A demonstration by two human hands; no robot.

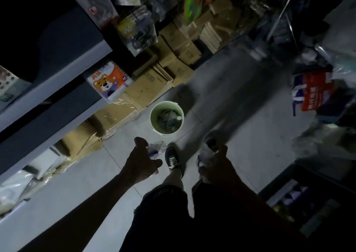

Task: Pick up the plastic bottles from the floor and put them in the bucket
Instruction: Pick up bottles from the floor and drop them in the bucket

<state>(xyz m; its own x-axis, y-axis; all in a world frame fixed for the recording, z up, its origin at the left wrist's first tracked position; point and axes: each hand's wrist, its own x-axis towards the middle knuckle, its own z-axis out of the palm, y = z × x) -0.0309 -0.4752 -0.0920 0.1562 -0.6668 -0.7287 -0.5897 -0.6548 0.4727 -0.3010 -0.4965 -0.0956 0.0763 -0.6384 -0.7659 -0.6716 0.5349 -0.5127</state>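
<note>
Both hands grip bottles — left hand (141,162) on crushed bottle (156,149), right hand (216,164) on clear bottle (205,151) (fingers curled).

Both arms stretched forward and down, bare forearms in dim light. Left hand (141,160) held palm-down with thumb raised and fingers curled round a crumpled clear bottle (156,149) that shows just beyond the knuckles. Right hand (216,165) level with the left and well apart from it, fingers closed round a second clear bottle (206,151), its dark cap end pointing away.
</note>
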